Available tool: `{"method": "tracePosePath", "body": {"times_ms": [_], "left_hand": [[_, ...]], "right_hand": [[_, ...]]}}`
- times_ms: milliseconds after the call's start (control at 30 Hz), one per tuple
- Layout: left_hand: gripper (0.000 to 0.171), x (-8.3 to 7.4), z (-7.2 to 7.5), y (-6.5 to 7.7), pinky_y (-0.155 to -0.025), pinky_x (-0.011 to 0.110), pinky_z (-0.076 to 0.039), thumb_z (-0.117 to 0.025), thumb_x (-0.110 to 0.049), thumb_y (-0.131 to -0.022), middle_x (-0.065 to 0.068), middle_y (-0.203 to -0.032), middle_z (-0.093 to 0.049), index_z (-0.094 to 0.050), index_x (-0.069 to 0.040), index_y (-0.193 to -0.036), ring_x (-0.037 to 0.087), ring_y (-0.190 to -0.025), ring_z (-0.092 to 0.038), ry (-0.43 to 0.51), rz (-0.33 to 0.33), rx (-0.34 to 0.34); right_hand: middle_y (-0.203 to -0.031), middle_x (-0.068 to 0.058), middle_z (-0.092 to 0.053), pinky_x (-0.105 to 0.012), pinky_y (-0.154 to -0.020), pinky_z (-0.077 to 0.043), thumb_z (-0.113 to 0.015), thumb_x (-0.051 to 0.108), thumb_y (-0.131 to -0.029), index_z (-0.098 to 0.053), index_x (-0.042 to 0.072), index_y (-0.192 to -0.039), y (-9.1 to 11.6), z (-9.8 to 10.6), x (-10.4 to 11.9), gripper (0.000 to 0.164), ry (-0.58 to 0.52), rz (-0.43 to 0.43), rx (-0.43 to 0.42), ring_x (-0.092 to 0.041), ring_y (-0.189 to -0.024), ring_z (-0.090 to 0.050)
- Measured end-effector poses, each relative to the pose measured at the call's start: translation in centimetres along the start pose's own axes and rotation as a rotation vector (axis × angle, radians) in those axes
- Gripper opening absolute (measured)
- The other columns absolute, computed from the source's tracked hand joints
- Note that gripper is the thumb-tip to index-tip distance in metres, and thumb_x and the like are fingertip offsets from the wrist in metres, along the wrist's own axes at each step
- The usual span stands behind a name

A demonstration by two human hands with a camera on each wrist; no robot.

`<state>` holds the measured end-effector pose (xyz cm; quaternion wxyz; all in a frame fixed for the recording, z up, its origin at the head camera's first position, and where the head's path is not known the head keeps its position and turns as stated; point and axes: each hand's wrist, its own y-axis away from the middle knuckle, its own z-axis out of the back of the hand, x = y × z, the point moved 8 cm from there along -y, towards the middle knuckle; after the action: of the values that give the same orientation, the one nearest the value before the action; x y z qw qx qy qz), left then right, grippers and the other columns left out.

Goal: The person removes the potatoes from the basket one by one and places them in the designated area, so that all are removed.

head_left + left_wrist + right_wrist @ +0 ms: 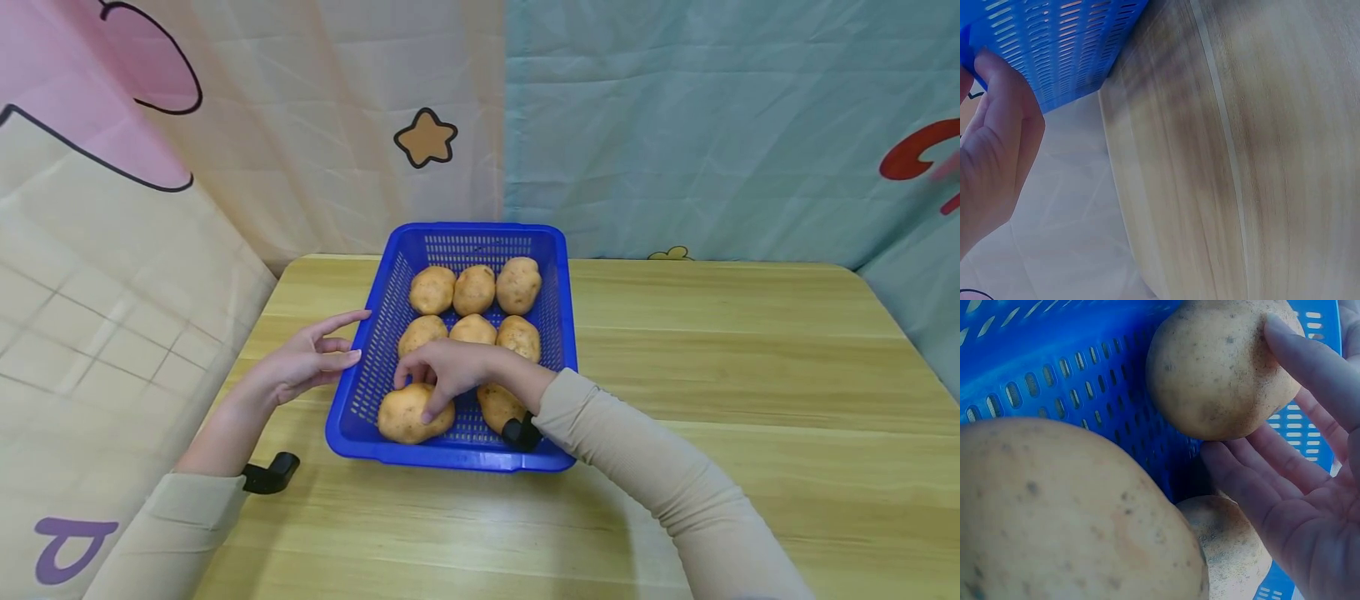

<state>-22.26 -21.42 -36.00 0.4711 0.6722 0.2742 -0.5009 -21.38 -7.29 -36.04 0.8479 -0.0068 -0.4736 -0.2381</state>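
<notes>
Right hand (459, 367): gripped a potato (407, 416) between thumb and fingers.
Held potato: pale tan, plump, rounded, flecked with dark specks; inside the blue basket (450, 455), at the right hand's fingertips.
Left hand (309, 360): loose fingers touched the basket's side.
Other potatoes (432, 290): lay beyond and beside the right hand.

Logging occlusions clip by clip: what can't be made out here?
Head: center potato, lower part behind the right hand; front-right potato, partly behind the black wrist device.
Left wrist: left hand, partly beyond the left edge.
Right wrist: nearest potato, cut off by left and bottom edges.
</notes>
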Motion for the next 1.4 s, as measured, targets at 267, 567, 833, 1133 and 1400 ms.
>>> {"method": "tracePosePath", "body": {"times_ms": [267, 567, 833, 1133, 1400], "left_hand": [[0.068, 0.16, 0.1, 0.15, -0.076, 0.033, -0.055, -0.057, -0.002, -0.091, 0.006, -0.092, -0.062, -0.021, -0.012, -0.148, 0.019, -0.084, -0.066, -0.021, 0.004, -0.012], [0.068, 0.18, 0.08, 0.23, -0.075, 0.033, -0.056, -0.057, -0.001, -0.091, 0.006, -0.092, -0.062, -0.021, -0.013, -0.148, 0.02, -0.084, -0.066, -0.005, 0.001, -0.004], [0.07, -0.19, -0.08, 0.1, -0.076, 0.033, -0.055, -0.056, -0.001, -0.092, 0.008, -0.095, -0.063, -0.017, -0.011, -0.149, 0.019, -0.085, -0.066, 0.007, -0.012, 0.024], [0.069, -0.06, 0.0, 0.18, -0.077, 0.034, -0.055, -0.056, -0.001, -0.092, 0.006, -0.093, -0.064, -0.018, -0.011, -0.149, 0.02, -0.085, -0.067, -0.018, -0.001, 0.005], [0.069, 0.08, -0.01, 0.15, -0.076, 0.034, -0.055, -0.056, -0.001, -0.092, 0.007, -0.094, -0.064, -0.019, -0.013, -0.149, 0.021, -0.085, -0.067, -0.015, -0.005, 0.016]], "right_hand": [[-0.089, -0.005, -0.06, -0.022, -0.069, -0.047, -0.082, 0.01, -0.07, -0.062, 0.012, -0.113, 0.01, -0.03, 0.15, 0.047, -0.003, 0.033, 0.005, -0.015, -0.081, -0.056], [-0.085, -0.005, -0.06, -0.021, -0.063, -0.048, -0.082, 0.01, -0.071, -0.063, 0.011, -0.111, -0.02, -0.08, 0.17, 0.044, -0.036, 0.044, 0.014, -0.014, -0.076, -0.055], [-0.084, -0.005, -0.06, -0.022, -0.062, -0.048, -0.082, 0.011, -0.07, -0.063, 0.011, -0.11, 0.09, 0.56, 0.33, 0.044, -0.053, 0.029, 0.006, -0.013, -0.074, -0.055], [-0.078, -0.004, -0.06, -0.02, -0.054, -0.044, -0.081, 0.008, -0.072, -0.061, 0.009, -0.113, 0.25, 0.45, 0.41, 0.045, -0.134, -0.018, 0.029, -0.01, -0.063, -0.051], [-0.081, -0.006, -0.06, -0.028, -0.056, -0.05, -0.08, 0.007, -0.073, -0.061, 0.011, -0.113, 0.9, 0.84, 0.15, 0.044, -0.205, -0.074, 0.013, -0.012, -0.067, -0.052]]}}
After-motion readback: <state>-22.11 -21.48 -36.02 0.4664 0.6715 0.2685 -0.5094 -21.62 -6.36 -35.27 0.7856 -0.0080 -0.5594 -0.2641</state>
